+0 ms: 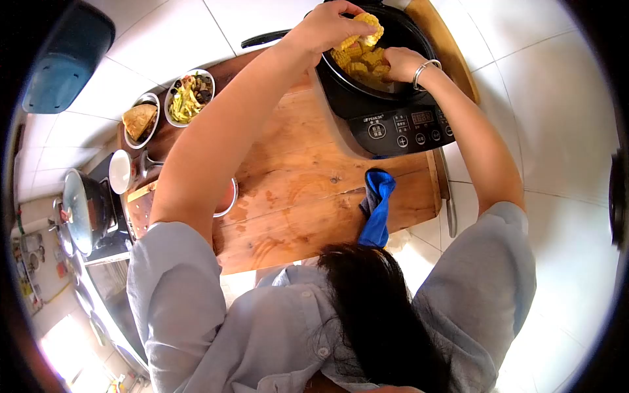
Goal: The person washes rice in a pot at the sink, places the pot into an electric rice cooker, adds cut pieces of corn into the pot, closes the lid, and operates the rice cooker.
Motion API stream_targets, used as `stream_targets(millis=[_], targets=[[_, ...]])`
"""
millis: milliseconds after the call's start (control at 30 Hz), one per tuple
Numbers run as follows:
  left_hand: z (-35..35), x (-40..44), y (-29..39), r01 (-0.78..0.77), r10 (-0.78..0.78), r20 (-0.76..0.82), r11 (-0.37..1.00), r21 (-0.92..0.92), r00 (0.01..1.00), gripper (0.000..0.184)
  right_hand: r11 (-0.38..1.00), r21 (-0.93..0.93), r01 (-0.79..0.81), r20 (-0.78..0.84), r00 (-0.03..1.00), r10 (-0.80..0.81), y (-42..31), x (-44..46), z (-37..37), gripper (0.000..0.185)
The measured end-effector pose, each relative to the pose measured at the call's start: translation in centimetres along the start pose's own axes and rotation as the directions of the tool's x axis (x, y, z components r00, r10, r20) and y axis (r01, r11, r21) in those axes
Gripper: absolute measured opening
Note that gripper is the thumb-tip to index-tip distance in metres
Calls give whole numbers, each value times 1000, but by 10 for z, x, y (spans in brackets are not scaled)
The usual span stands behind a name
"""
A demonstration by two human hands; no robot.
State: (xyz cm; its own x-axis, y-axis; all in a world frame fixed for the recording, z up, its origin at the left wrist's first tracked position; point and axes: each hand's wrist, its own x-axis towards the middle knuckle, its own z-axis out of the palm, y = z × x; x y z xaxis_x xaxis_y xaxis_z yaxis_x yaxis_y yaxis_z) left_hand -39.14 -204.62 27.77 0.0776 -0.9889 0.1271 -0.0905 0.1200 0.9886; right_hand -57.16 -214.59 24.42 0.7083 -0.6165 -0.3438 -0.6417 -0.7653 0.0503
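Observation:
My left hand [334,27] is closed on a piece of corn on the cob [369,28] above the open black cooker [367,128]. Inside the cooker's dark pot lie several yellow corn pieces [357,67]. My right hand [402,65] reaches into the pot with its fingers curled down against the corn. Its fingertips are hidden, so I cannot make out what they hold. A silver bangle [419,76] circles the right wrist. The cooker stands on the wooden table [288,177], its button panel facing me.
A blue and grey cloth [377,208] hangs over the table's near edge. At the left stand a bowl of sliced yellow food [188,99], a bowl with flatbread [140,122] and a white bowl [122,171]. A knife [451,213] lies along the right edge. A glass-lidded pan [82,209] sits farther left.

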Motion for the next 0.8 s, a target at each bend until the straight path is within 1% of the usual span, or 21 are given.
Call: stream_targets(millis=[33,133,200,233,300,333,367,433,467,500,533,567,667,767,800], targets=[[-2,4,-5,-29,28,14,996,86,1000,41,1000,-15,3,19,1000,-3,-1,3,2,33],[-3,6,0,-28,37,-20,937,349,999,40,997,-77,28,97,995,-20,-7,7,3,29],[-3,8,-6,-41,42,5,944,328,999,41,988,-143,60,176,984,-34,-13,5,0,28],[-3,9,-8,-52,49,17,946,320,999,42,990,-128,57,192,981,-32,-15,5,2,28],[2,4,-16,-26,34,-15,921,388,999,53,994,-100,48,215,976,-25,-16,7,8,28],[5,1,-20,-13,29,-30,908,419,999,59,997,-67,25,169,986,-13,-17,5,10,27],[6,2,-24,-45,71,-38,883,467,997,61,994,-102,47,135,990,-33,-14,4,8,27],[7,1,-23,-101,153,-47,822,560,987,66,981,-173,86,70,995,-75,-13,-1,-1,32],[6,0,-19,-69,93,-13,814,576,996,70,997,-33,70,52,996,-68,-8,-7,-17,35],[6,1,-20,-67,100,-24,804,590,995,72,975,184,122,-96,990,-106,2,-10,-25,39],[8,3,-21,-64,107,-34,795,603,994,73,893,368,259,-254,952,-171,7,-15,-27,40],[11,5,-23,-64,114,-43,786,615,993,74,761,509,403,-415,889,-194,9,-21,-29,43],[23,17,-28,-16,44,-42,856,516,998,69,753,305,584,-590,736,-332,5,-17,-30,42],[31,33,-37,87,-90,-4,940,329,996,58,780,410,472,-493,835,-246,20,-9,-23,42],[36,33,-38,109,-98,-53,953,282,994,48,792,424,440,-454,860,-235,28,-6,-22,41]])
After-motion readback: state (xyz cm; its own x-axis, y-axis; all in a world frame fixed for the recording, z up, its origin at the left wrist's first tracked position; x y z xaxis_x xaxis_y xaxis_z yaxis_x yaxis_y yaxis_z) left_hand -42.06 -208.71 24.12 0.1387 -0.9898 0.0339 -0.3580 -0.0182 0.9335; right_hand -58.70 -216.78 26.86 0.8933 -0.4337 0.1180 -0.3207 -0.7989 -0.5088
